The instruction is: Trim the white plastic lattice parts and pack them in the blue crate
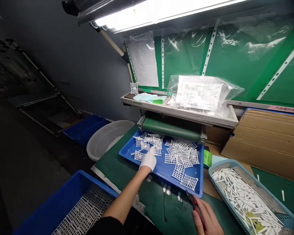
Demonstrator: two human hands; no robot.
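My left hand (pixel 149 160), in a white glove, reaches over the near edge of a blue tray (pixel 161 174). Its fingers stretch toward a loose pile of white plastic grids (pixel 156 142), close to or touching them; the fingertips are partly lost against the white pieces. A second heap of grids (pixel 185 155) lies in the tray's right half. My bare right hand (pixel 207 217) is closed around red-handled cutters (pixel 197 209), whose dark jaws point at the tray's front right corner.
A light blue basket (pixel 213 176) of white sticks stands at right, beside cardboard (pixel 267 140). Lower left is a blue bin (pixel 63 199) with stacked grids. Behind the tray run a green roller (pixel 171 127) and a shelf (pixel 147 103) with bagged papers. A grey tub (pixel 95 143) stands left.
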